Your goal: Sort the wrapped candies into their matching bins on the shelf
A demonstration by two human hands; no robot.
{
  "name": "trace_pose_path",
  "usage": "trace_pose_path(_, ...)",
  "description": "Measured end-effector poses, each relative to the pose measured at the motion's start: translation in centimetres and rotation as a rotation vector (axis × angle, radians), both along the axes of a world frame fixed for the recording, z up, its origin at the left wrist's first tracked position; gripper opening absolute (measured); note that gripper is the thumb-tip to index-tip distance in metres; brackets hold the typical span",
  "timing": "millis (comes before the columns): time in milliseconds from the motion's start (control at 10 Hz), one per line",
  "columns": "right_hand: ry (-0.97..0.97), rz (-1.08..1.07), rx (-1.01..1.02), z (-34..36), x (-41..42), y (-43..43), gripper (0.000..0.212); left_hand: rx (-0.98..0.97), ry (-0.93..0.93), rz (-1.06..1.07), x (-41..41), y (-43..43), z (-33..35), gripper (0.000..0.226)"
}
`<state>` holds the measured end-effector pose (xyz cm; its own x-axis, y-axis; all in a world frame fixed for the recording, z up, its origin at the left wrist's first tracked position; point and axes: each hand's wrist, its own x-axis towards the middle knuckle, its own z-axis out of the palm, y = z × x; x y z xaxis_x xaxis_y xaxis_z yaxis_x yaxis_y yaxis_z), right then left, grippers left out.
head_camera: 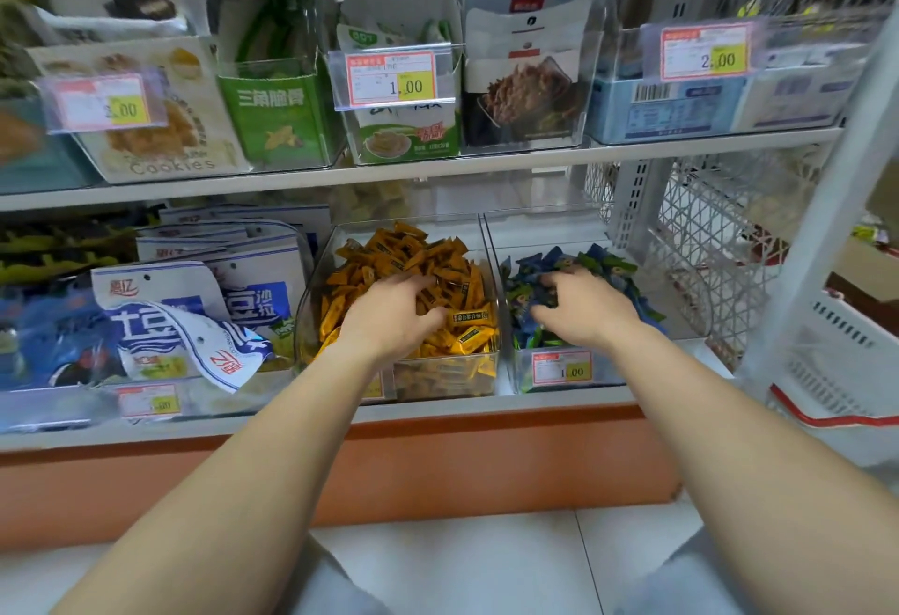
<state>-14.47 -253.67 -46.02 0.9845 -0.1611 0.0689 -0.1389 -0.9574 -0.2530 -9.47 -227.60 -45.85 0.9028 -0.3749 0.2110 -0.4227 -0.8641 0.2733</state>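
Two clear plastic bins stand side by side on the lower shelf. The left bin (311,303) holds a heap of yellow wrapped candies (418,254). The right bin (700,293) holds blue and green wrapped candies (603,262). My left hand (394,313) lies palm down in the yellow heap with its fingers curled into the candies. My right hand (584,305) lies palm down in the blue heap, fingers bent into the wrappers. Whether either hand holds a candy is hidden under the palms.
White and blue snack packets (204,303) lean in the bin to the left. Price tags (562,368) hang on the bin fronts. The upper shelf (438,167) carries bins of packaged snacks. A white wire rack (705,245) and a red-rimmed basket (827,415) stand at the right.
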Motion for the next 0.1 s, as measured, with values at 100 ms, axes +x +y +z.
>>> trace_pose_path(100, -0.016, 0.042, 0.019, 0.65, -1.01, 0.82, 0.058, -0.019, 0.004, -0.019, -1.16, 0.51, 0.51, 0.057)
